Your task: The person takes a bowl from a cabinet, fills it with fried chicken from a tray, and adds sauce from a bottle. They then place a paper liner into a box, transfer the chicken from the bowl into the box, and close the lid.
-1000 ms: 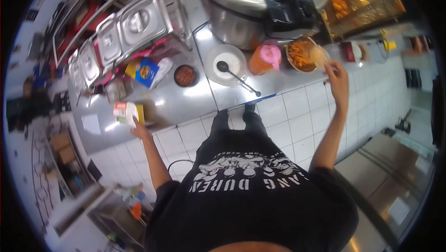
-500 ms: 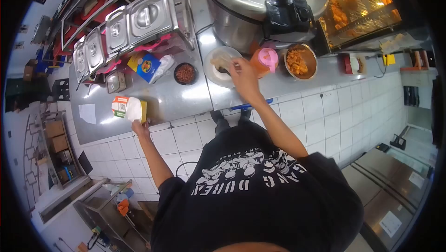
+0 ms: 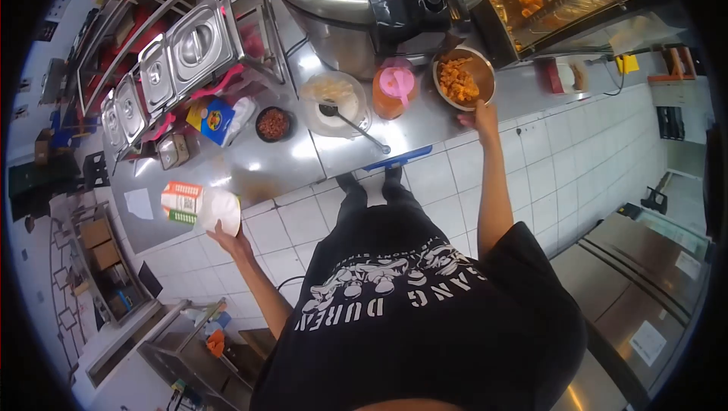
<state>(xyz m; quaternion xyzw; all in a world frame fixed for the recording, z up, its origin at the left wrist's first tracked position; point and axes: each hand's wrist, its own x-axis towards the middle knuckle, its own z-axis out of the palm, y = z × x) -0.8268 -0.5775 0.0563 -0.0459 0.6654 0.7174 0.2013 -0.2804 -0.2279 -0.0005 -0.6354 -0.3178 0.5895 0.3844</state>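
At the counter's front edge, my left hand grips the near side of an open paper food box with orange and green print. Something white, perhaps rice, fills its near part. Over to the right, my right hand has its fingers closed at the near rim of a metal bowl of orange-brown chopped pieces. Between the hands stands a clear tub with pale contents, and a spoon leans in it, handle over the rim. A pink-lidded bottle stands beside the tub.
A large steel cooker stands behind the tub. Lidded steel pans line the left rack, with a small dark bowl and a blue-yellow packet in front. A lit display case with fried food is at the back right.
My right hand has let go of the spoon in the tub and moved right to the metal bowl. My left hand stays at the paper box, its grip slightly shifted. The view has shifted.
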